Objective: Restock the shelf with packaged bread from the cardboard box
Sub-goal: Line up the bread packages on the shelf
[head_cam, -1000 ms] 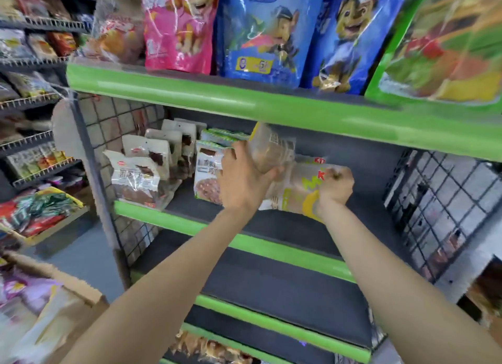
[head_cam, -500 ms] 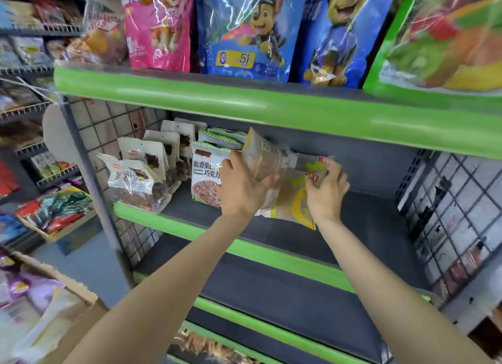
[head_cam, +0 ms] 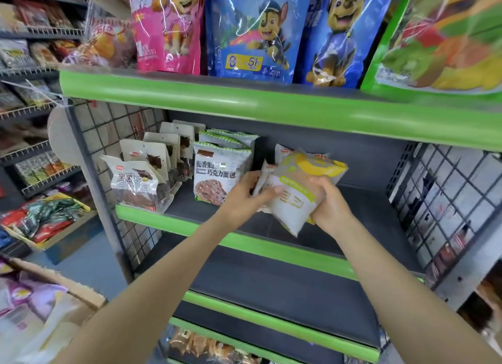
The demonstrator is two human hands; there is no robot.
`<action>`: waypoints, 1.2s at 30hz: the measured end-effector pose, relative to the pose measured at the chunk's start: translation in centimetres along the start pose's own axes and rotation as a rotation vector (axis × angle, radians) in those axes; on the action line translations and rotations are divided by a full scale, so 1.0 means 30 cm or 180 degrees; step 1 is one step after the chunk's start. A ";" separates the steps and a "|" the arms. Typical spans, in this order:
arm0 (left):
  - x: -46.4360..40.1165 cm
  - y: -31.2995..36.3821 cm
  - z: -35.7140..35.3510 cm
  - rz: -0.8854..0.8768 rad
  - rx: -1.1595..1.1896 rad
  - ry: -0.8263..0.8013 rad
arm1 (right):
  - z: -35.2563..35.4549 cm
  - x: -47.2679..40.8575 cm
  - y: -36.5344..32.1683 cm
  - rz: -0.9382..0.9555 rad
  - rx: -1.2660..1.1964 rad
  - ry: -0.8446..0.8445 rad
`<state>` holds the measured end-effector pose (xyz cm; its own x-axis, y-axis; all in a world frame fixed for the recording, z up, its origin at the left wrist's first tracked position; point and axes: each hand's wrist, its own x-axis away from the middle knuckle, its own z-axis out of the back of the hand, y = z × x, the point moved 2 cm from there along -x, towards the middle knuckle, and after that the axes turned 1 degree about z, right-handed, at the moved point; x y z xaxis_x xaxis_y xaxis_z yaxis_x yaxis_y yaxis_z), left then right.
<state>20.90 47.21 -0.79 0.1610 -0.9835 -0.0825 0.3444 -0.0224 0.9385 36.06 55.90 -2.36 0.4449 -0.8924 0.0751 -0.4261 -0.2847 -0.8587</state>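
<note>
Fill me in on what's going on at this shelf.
A person is restocking packaged bread. Both hands hold a yellow-and-white bread packet over the middle shelf: the left hand grips its left edge, the right hand its right side. It sits just right of the chocolate bread packets, with more of its kind behind it. The open cardboard box waits at lower left.

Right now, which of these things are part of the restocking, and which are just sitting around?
Part of the job:
yellow bread packs, held by left hand and right hand
shelf
cardboard box

Just there:
cartoon dog bags
chocolate bread pack
</note>
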 end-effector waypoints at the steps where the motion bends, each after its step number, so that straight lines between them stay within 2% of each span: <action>1: -0.005 -0.003 -0.001 0.0116 -0.0046 -0.0252 | 0.004 0.010 -0.001 -0.0017 -0.0067 -0.0113; 3: -0.011 -0.005 -0.011 0.0260 -0.0200 -0.0635 | 0.020 0.016 0.002 0.0038 -0.0126 -0.0241; 5: -0.025 -0.020 -0.015 0.0313 -0.0414 -0.0685 | 0.025 0.023 0.003 0.0011 -0.0130 -0.0293; 11: -0.083 -0.035 0.004 0.0266 -0.1036 0.0153 | 0.040 0.008 -0.021 0.0010 0.0493 -0.0129; 14: -0.103 -0.006 0.035 -0.0144 -0.1500 0.0500 | 0.058 0.008 -0.024 -0.0144 0.0598 -0.0085; 18: -0.126 0.034 0.057 -0.0501 -0.1949 0.0620 | 0.072 -0.008 -0.022 0.0254 0.0397 0.0352; 20: -0.141 0.051 0.082 -0.0570 -0.2089 0.0493 | 0.087 -0.003 -0.022 0.0313 0.0639 0.0388; 23: -0.176 0.078 0.123 -0.0743 -0.2430 0.0093 | 0.113 0.025 -0.006 -0.0016 0.1604 0.0071; 26: -0.217 0.094 0.102 -0.0858 -0.3375 -0.0090 | 0.123 0.020 0.019 0.0106 0.2813 0.0202; 28: -0.222 0.080 0.043 -0.0875 -0.4007 -0.0172 | 0.123 -0.005 0.035 0.0324 0.3170 0.0462; 31: -0.235 0.026 -0.033 -0.0625 -0.4622 -0.0661 | 0.121 -0.033 0.055 0.0358 0.3444 0.0503; 36: -0.268 0.041 -0.078 -0.0292 -0.4495 -0.1105 | 0.120 -0.027 0.069 0.0168 0.2967 0.0240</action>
<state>22.19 55.50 0.26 -0.0676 -0.9860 0.1527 0.9777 -0.0959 -0.1867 37.67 57.29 -6.02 0.3770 -0.9258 0.0290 0.3735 0.1233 -0.9194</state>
